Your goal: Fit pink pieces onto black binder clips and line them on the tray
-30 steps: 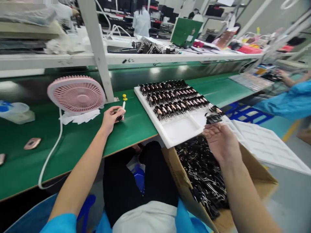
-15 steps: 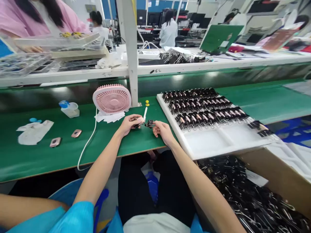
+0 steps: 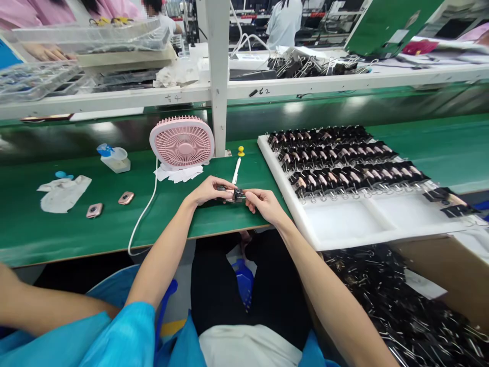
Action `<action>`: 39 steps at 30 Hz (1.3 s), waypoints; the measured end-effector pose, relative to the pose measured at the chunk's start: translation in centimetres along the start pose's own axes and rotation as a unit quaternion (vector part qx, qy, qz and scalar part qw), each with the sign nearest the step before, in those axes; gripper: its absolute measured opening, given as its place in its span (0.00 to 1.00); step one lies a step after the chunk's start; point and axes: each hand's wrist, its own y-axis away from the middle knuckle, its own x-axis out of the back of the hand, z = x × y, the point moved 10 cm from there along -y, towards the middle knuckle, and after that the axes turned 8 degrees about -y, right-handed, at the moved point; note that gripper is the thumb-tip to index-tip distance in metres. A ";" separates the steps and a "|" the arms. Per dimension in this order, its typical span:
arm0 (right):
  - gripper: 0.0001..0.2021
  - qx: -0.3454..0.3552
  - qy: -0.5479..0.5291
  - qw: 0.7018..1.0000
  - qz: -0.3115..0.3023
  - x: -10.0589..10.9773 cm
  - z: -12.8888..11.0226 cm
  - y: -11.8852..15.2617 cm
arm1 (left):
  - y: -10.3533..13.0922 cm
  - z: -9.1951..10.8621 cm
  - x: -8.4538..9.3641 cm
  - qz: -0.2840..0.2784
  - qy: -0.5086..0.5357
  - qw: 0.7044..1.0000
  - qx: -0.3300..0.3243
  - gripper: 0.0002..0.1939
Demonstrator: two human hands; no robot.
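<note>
My left hand (image 3: pixel 211 191) pinches a small pink watch-like case (image 3: pixel 229 194) above the green bench's front part. A black binder clip (image 3: pixel 239 195) sits at the case's right end, and my right hand (image 3: pixel 264 205) grips its wire handles. Just behind my hands a white pen (image 3: pixel 237 171) lies on the bench. Two more pink cases, one nearer (image 3: pixel 94 210) and one farther (image 3: pixel 126 198), lie to the left. On the right, a white foam tray (image 3: pixel 321 229) bears rows of clipped pink cases (image 3: pixel 351 176).
A pink fan (image 3: pixel 182 142) with a white cable stands behind my left hand. Farther left are a bottle (image 3: pixel 115 161) and a crumpled cloth (image 3: pixel 64 194). A cardboard box (image 3: pixel 443 270) full of clips is at lower right. Someone's forearm (image 3: pixel 53 300) shows at lower left.
My hands have come together, and the black clip in my right hand now meets the pink case. The view has tilted down and shifted slightly left.
</note>
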 end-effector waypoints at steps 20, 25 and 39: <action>0.19 -0.062 0.067 0.996 0.024 -1.9 -1.9 1.0 | 0.3 0.5 0.5 0.009 -0.075 0.997 -0.007 0.28; 0.19 0.023 0.077 0.989 0.127 4.4 -8.6 5.7 | -1.2 0.8 2.6 0.068 0.006 0.997 -0.044 0.37; 0.20 -0.046 0.468 0.691 0.549 42.2 -14.8 26.1 | -1.5 0.6 2.4 0.111 -0.022 0.993 -0.032 0.25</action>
